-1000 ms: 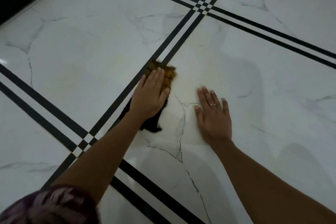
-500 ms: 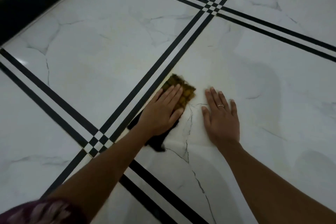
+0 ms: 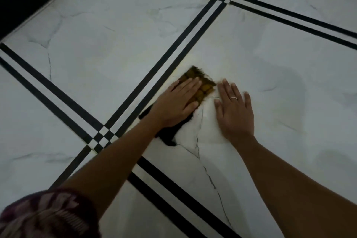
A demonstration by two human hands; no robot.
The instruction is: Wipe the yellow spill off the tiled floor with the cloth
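Left hand point(image 3: 176, 102) lies flat, fingers extended, palm pressing the cloth point(image 3: 201, 86) to the tiled floor point(image 3: 116, 48); the cloth's yellow-stained end shows beyond the fingertips. Right hand point(image 3: 234, 112) open, flat on bare tile just beside. A faint yellowish film remains ahead of both hands. Judgement: most spill lifted, residue left to wipe.

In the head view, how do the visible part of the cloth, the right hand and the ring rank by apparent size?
1. Right hand
2. Cloth, visible part; the left hand covers the rest
3. Ring
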